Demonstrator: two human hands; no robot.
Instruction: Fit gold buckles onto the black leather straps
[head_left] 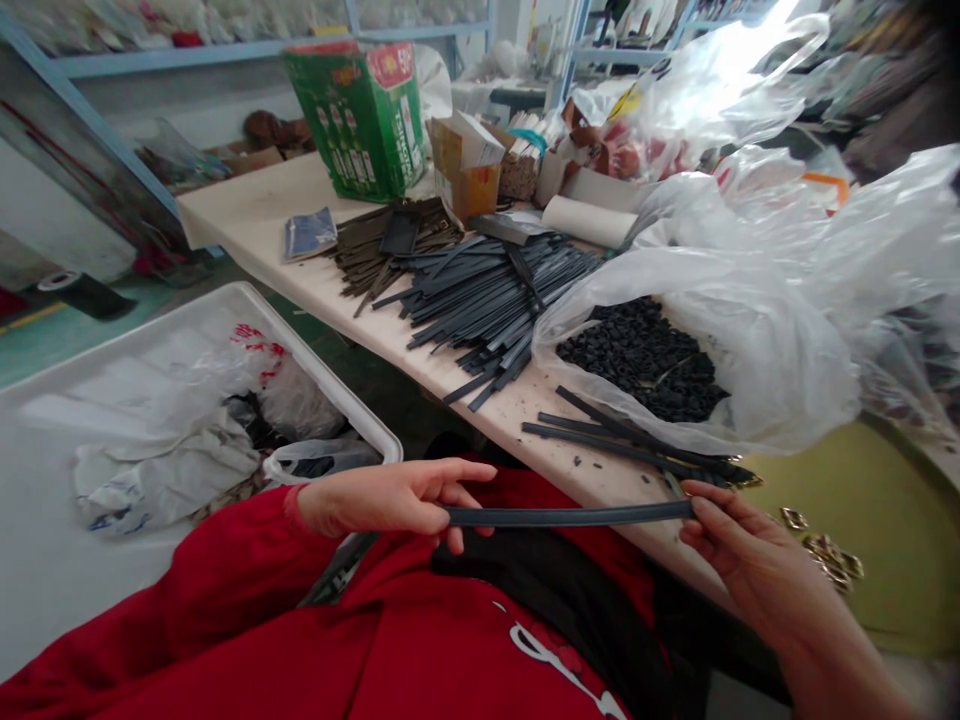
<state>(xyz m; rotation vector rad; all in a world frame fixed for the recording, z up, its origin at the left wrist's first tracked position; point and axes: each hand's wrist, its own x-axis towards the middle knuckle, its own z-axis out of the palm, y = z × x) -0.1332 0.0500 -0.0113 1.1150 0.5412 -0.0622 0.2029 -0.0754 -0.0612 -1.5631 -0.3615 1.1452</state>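
Observation:
A dark grey strap is stretched level in front of my body. My left hand pinches its left end between thumb and fingers. At the other end, my right hand grips the strap with thumb and fingertips. Beyond my right hand, several loose straps lie on the table, some with gold-coloured metal at their right ends. A large pile of similar straps spreads further back. Small black pieces fill an open clear plastic bag. Gold-coloured buckles rest on a yellowish round surface at the right.
A green carton and a small open box stand at the table's back, near brown straps and a white roll. At my left is a white tub holding plastic bags. Blue shelving rises behind.

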